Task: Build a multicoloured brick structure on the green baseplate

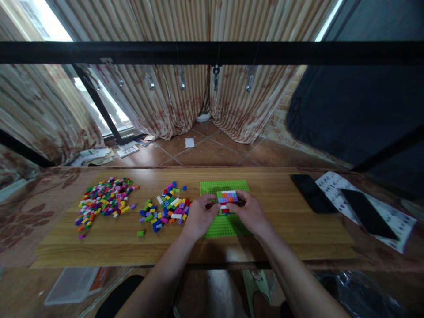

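— Striped curtains [159,97] right across the back, tiled floor [212,152] below them, and up front a long wooden tabletop [281,234]. Take us along from the left!

— A big spread of small bricks [107,196], every colour going! Next, a looser cluster of bricks [168,210], one green brick [141,232] sitting apart at its near side.

— And here's the left hand [200,215]!

— Over the left side of the green baseplate [220,230], fingers bent, thumb drawn in narrow at the brick block [227,198]. Gripping or only touching? I can't tell.

— Where's that block?

— Above the baseplate's middle, between both hands: white along the far edge, orange and purple inside, red nearer.

— Right hand [251,213]?

— Curled round the block's right side, thumb reaching across its near part; how firm, can't tell. Farther right, a black phone [313,193], then a printed sheet [334,181] with a second phone [367,214] lying on it.
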A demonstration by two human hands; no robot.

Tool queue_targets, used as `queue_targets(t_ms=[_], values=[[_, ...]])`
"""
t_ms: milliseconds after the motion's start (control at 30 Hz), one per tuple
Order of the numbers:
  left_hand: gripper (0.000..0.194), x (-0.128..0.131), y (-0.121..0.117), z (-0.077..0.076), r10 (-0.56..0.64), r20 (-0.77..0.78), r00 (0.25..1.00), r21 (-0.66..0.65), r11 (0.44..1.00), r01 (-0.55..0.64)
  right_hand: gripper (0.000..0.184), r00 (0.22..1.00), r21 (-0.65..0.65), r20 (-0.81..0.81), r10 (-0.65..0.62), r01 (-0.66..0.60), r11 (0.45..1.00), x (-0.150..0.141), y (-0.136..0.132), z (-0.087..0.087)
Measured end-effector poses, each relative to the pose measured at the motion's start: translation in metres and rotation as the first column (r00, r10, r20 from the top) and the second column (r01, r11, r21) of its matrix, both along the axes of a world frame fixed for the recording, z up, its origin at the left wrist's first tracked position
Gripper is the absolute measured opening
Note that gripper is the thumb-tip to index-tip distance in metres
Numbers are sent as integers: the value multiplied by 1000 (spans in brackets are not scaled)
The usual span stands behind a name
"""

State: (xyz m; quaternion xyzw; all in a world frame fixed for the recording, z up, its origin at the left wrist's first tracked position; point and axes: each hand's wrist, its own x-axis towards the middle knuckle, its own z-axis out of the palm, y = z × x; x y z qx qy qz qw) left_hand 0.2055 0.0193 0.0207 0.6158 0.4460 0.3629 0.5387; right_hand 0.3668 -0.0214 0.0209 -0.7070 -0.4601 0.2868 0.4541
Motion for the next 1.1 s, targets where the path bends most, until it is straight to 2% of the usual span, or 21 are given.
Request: queue_targets(t_ms=[300,467,633,800,967,1100], values=[[28,1,-1,-1,8,-13,1000,-11,1000,-8,50,990,14,-137,24,-23,1000,1,-1,3],[20,0,0,-2,-7,-9,1000,-6,1000,7,51,959,-77,-279,-43,22,997,8,-3,10],[23,-1,-2,1,-3,-98,995,67,998,10,50,966,-80,-239,-96,78,994,17,0,10],[21,0,-4,7,-10,-166,986,139,990,33,55,976,-92,-212,-50,31,995,12,1,2],[20,2,-8,15,8,-180,984,127,992,15,53,982,-64,-188,1,-13,998,8,-1,-3],[21,3,-9,13,36,-194,980,137,991,-9,51,984,-60,-174,33,-45,997,7,-4,-3]])
